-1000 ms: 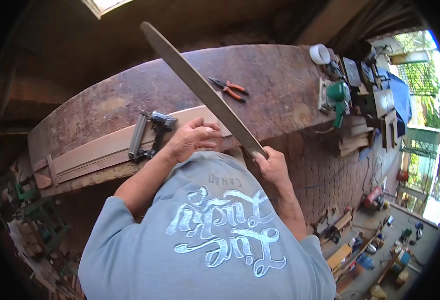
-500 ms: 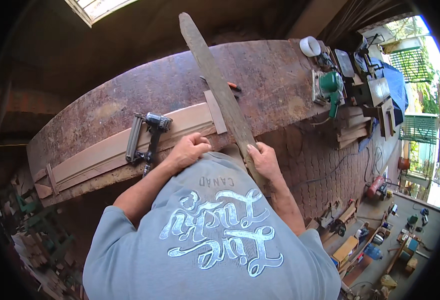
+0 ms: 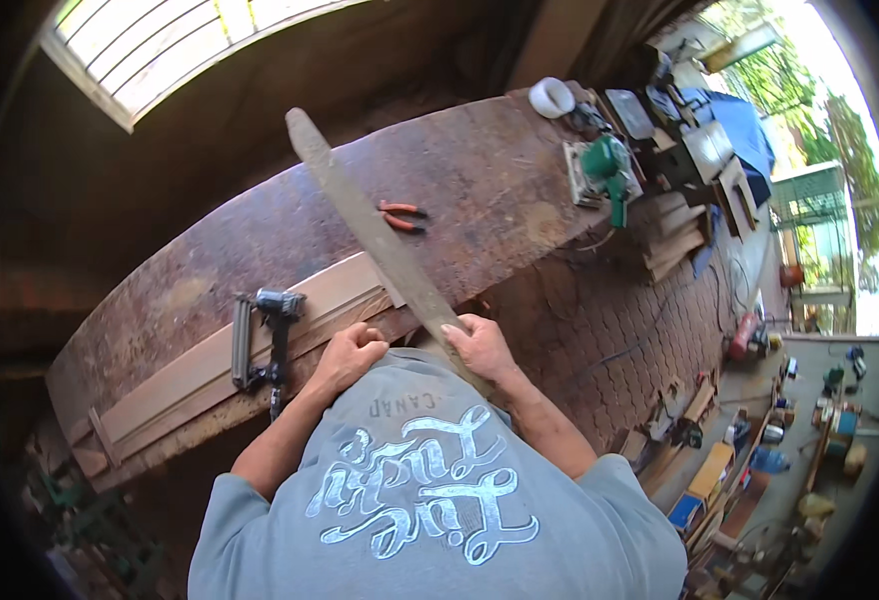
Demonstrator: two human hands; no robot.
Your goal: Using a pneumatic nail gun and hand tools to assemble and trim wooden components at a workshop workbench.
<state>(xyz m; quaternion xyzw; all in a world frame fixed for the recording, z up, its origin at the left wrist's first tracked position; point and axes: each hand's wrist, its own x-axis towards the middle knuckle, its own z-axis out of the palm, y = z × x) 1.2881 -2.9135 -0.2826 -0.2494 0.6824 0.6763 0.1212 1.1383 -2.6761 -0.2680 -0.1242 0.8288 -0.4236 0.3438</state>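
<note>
A long, weathered wooden slat slants across the workbench, its rounded far end up over the back edge. My right hand is wrapped round its near end. Close to the front of my grey shirt, my left hand is closed with curled fingers; whatever it may hold is hidden. Left of it, a black and silver nail gun rests on a long framed wooden panel. The slat covers the panel's right end. Orange-handled pliers lie on the bench, just right of the slat.
A green power sander and a white round container stand at the bench's right end. Wood offcuts are stacked beyond. Lower right, tools and a red cylinder sit on the floor. A barred window is upper left.
My view has turned, shifting the bench and its tools left in the picture. The slat leans further left, uncovering the pliers and covering the panel's right end. My right hand still grips it.
</note>
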